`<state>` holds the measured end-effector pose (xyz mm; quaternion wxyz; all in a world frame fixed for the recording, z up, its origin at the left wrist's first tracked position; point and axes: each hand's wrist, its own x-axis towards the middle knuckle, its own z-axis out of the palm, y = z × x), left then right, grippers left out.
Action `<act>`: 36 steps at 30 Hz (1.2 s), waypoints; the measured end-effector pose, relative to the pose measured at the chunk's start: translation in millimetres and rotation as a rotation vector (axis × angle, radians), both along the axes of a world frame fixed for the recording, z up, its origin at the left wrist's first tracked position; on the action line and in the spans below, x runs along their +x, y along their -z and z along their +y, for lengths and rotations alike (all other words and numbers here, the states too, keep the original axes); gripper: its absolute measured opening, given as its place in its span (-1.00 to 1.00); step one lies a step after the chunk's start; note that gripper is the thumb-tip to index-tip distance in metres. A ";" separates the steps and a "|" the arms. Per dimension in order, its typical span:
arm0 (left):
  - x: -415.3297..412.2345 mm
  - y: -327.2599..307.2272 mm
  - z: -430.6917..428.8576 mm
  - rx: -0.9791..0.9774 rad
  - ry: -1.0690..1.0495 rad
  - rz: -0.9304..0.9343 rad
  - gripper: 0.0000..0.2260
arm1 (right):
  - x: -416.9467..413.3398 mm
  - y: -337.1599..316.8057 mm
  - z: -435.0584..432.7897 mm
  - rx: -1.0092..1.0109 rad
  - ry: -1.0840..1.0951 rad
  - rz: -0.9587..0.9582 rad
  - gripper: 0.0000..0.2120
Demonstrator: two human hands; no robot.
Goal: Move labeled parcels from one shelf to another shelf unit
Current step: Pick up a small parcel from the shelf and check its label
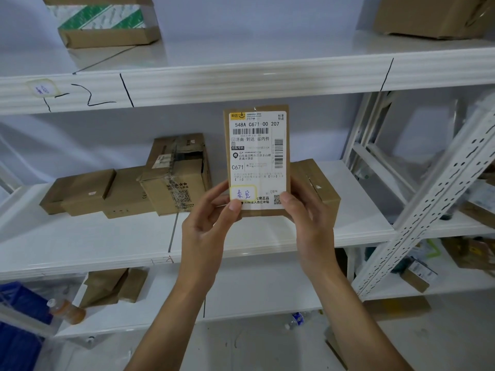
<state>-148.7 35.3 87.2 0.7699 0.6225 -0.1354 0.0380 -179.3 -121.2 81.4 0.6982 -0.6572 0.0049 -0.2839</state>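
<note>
I see both hands gripping a flat, rectangular cardboard parcel [257, 159] upright before the middle white shelf [107, 236]; left hand [211, 223] and right hand [305, 218] fingers pinch its lower corners. Its glossy paper shipping label [258, 145] faces me. Brown cartons [150, 180], perhaps taped, sit behind.

Held parcel [257, 162]: brown cardboard, white shipping label [258, 153] with black print and barcodes, yellow logo corner, yellow-bordered sticker [243, 194] with blue handwriting. Shelf unit [241, 76]: white, black marker lines. Upper-left box [104, 22]: brown, green-and-white diagonal stripes. Lower-left crate [18, 317]: blue. Bottle [67, 311]: orange-brown, white cap.
</note>
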 end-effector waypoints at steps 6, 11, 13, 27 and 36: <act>-0.3 1.6 -0.2 0.018 0.006 -0.003 -0.65 | -1.8 -0.6 1.1 0.017 0.004 -0.002 -0.63; 1.5 0.8 -1.6 0.014 0.009 0.000 -0.64 | -1.4 -1.6 0.7 0.032 0.007 0.000 -0.71; 2.8 2.0 -1.6 0.015 0.009 0.002 -0.64 | -1.1 -0.9 0.2 0.033 0.006 -0.002 -0.70; 22.5 7.9 -5.4 0.059 0.018 0.012 -0.63 | 16.5 3.3 -3.7 0.064 0.037 0.071 -0.74; 73.6 30.0 -12.4 0.180 0.035 0.108 -0.65 | 54.9 22.0 -7.2 0.210 0.006 0.225 -0.67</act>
